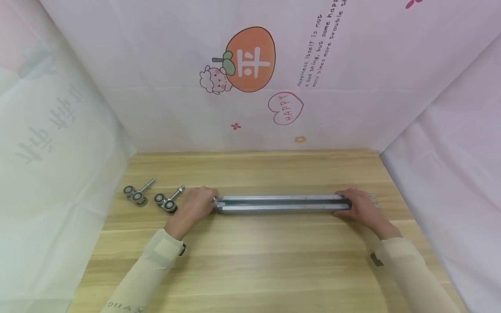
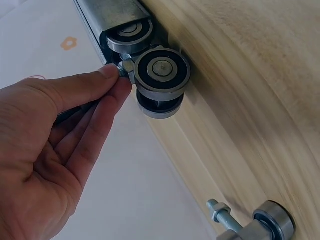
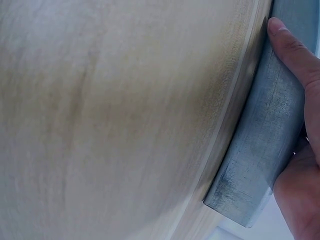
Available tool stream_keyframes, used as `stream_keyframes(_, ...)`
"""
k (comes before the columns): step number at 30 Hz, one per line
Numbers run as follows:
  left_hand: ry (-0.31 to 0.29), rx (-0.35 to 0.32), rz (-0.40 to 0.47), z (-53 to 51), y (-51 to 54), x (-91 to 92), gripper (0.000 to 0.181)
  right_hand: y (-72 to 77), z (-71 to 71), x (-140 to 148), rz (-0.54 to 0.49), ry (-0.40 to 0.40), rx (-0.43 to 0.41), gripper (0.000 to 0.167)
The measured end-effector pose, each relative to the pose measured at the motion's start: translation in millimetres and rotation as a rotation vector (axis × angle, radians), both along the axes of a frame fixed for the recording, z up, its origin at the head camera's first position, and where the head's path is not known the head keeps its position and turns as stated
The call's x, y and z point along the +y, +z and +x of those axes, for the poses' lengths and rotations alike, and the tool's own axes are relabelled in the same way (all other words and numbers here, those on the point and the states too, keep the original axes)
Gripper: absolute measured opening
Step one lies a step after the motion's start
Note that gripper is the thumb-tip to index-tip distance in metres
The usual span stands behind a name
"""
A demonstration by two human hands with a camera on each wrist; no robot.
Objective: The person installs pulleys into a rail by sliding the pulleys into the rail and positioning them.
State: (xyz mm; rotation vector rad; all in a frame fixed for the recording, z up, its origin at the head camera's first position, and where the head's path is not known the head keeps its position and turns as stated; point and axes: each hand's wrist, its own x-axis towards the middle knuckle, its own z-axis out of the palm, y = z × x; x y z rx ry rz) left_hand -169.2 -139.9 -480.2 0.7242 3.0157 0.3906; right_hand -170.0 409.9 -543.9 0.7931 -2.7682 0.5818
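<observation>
While the right hand [image 1: 362, 208] grips a metal rail [image 1: 282, 208] near one end, the left hand [image 1: 197, 203] pinches a roller trolley [image 2: 161, 93], its wheels [image 2: 162, 70] beside the fingertips [image 2: 108, 71], partly inside the rail's other end.

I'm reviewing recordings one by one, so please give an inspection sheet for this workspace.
Surface: light-brown wood-grain tabletop
Job's things: slotted silver metal rail; silver-and-black metal roller carriage partly in its end; two similar carriages lying loose
Clutter: nothing seen
Hands: left hand pinches the first carriage; right hand grips the rail near its other end
Cables: nothing seen
Surroundings: white sheets on three sides, cartoons printed on the back
</observation>
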Motion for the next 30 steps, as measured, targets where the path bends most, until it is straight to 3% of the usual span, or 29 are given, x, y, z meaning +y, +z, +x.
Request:
stream_keyframes(5, -0.002, -0.037, 0.014, -0.2, -0.8, 3.6, 0.014, -0.8, 1.1, -0.7, -0.001, -0.016, -0.018, 0.065)
stream_keyframes(16, 0.000, -0.036, 0.063, -1.9, -5.6, 10.6, 0.010, 0.5, 1.8, -2.3, -0.009, -0.010, 0.004, 0.066)
stream_keyframes(24, 0.017, -0.082, 0.076, 1.8, 7.4, 9.0, 0.007, -1.2, 1.7, -1.5, 0.002, -0.012, 0.010, 0.067)
stream_keyframes(30, 0.035, -0.111, 0.108, 4.4, 19.2, 5.3, 0.016, -3.0, 1.0, -0.7, 0.000, -0.010, 0.012, 0.067)
